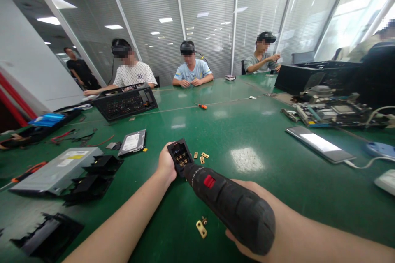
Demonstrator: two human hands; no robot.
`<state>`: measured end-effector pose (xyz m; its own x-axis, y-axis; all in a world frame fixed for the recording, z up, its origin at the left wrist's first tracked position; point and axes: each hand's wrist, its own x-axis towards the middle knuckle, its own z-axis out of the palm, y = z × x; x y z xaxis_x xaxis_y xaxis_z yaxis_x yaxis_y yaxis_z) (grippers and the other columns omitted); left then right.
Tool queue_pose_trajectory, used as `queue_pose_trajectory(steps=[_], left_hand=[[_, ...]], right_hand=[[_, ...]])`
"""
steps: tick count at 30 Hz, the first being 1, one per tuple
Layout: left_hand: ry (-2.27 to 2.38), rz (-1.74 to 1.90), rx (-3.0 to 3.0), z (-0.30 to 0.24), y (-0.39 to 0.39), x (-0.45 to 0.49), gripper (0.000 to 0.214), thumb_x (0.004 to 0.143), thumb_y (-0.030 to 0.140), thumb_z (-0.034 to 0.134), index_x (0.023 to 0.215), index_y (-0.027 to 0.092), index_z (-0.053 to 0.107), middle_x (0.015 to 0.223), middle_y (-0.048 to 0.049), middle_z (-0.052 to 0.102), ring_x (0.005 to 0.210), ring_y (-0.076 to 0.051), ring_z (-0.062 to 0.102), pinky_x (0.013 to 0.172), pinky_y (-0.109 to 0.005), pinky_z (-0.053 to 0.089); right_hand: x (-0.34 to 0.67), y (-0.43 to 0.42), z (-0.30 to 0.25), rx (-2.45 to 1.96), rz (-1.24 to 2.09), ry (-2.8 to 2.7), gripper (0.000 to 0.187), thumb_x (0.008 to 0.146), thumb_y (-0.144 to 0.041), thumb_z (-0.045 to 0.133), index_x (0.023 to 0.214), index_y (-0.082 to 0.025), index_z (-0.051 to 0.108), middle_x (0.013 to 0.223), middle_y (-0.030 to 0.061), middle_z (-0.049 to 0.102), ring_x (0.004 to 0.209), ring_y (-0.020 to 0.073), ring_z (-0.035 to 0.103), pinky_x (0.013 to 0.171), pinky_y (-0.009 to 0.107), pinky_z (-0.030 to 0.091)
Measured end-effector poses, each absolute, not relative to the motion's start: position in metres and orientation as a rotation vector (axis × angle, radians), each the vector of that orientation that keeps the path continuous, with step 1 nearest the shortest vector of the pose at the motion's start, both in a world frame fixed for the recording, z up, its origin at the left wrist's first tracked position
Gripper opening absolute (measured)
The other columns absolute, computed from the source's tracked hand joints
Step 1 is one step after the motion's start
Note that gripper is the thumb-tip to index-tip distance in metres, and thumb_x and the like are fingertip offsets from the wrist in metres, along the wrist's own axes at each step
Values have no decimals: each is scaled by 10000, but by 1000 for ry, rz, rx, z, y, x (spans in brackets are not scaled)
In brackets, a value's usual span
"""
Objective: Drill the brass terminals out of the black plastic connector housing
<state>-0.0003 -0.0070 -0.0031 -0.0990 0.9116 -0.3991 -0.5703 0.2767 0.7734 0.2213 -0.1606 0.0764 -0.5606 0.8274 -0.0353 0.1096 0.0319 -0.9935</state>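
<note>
My left hand (166,164) grips a small black plastic part (179,154) with brass contacts inside, holding it just above the green table (247,131). My right hand (247,242) is wrapped round the black electric screwdriver (230,205) with a red switch; its tip is pressed into the black part. Three loose brass pieces (200,157) lie just right of the part. Another brass piece (201,227) lies under the screwdriver.
A grey drive (52,170), black plastic pieces (95,176) and a hard disk (132,141) lie at left. A keyboard chassis (125,102), an orange screwdriver (202,106), a phone (319,144) and a circuit board (333,113) are farther off. Other people sit along the far edge.
</note>
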Motion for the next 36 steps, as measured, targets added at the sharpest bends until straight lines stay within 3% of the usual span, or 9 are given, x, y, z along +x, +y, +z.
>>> queue_pose_trajectory(steps=[9, 20, 26, 36], left_hand=[[1118, 1282, 497, -4, -6, 0, 174, 793, 346, 510, 713, 204, 573, 577, -50, 622, 521, -242, 643, 545, -395, 572], [1154, 1293, 457, 0, -8, 2, 210, 823, 360, 488, 715, 202, 573, 575, -50, 624, 509, -242, 636, 519, -393, 565], [1145, 1294, 465, -1, -8, 3, 198, 806, 360, 498, 724, 202, 583, 579, -53, 626, 517, -249, 643, 528, -397, 563], [1158, 1293, 445, -1, -7, 2, 211, 808, 362, 492, 719, 194, 583, 576, -50, 624, 503, -239, 630, 509, -387, 556]], right_hand=[[222, -162, 74, -1006, 1482, -1757, 199, 701, -174, 715, 868, -203, 611, 801, 3, 639, 736, 168, 618, 632, 255, 554], [227, -164, 70, -979, 1289, -1832, 232, 764, -234, 778, 982, -209, 704, 875, 36, 711, 804, 199, 676, 732, 302, 610], [227, -165, 73, -981, 1358, -1814, 184, 772, -233, 772, 942, -216, 706, 853, 35, 715, 810, 214, 693, 740, 315, 623], [226, -166, 69, -983, 1325, -1832, 231, 805, -234, 755, 1033, -218, 725, 909, 46, 747, 864, 226, 719, 805, 319, 628]])
